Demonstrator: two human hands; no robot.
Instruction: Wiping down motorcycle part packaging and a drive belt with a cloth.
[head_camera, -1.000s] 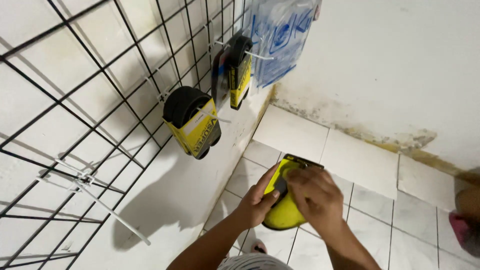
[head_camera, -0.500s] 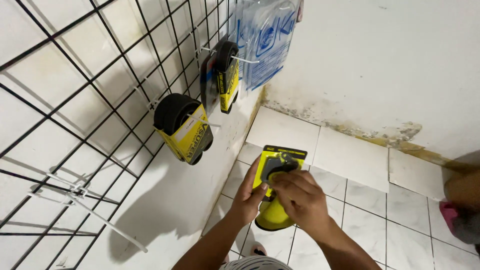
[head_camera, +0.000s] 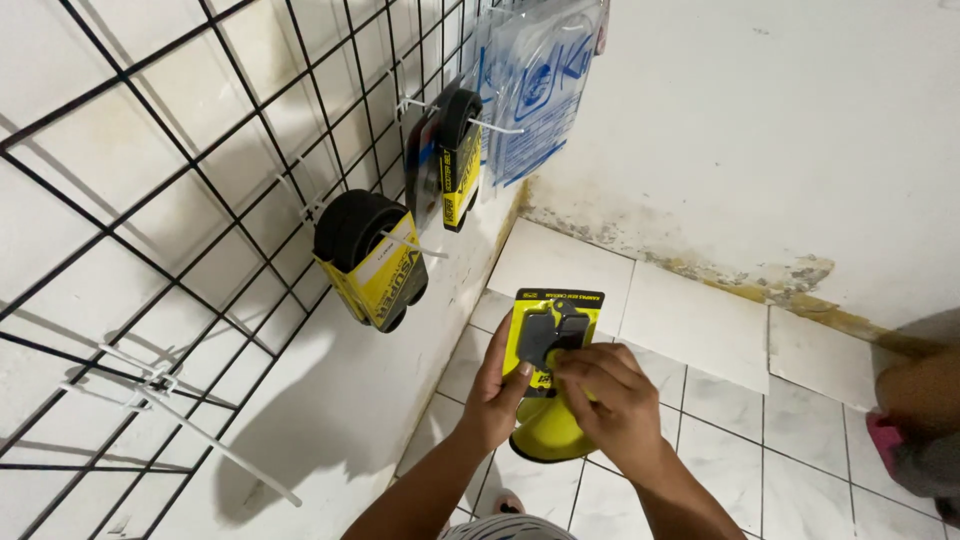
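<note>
fingers (head_camera: 590, 372) of both hands pinch the yellow blister pack (head_camera: 556, 322) between them.

On your left, a black wire grid (head_camera: 150, 200) hangs on the white wall, and white hooks (head_camera: 190, 425) stick out of it. Round black things in yellow card sleeves (head_camera: 375, 262) hang on two hooks, and a clear bag with blue print (head_camera: 540, 80) hangs higher up. Far right on the white tile floor (head_camera: 730, 400), you may see someone's foot (head_camera: 915, 425), but it is blurry.
</note>
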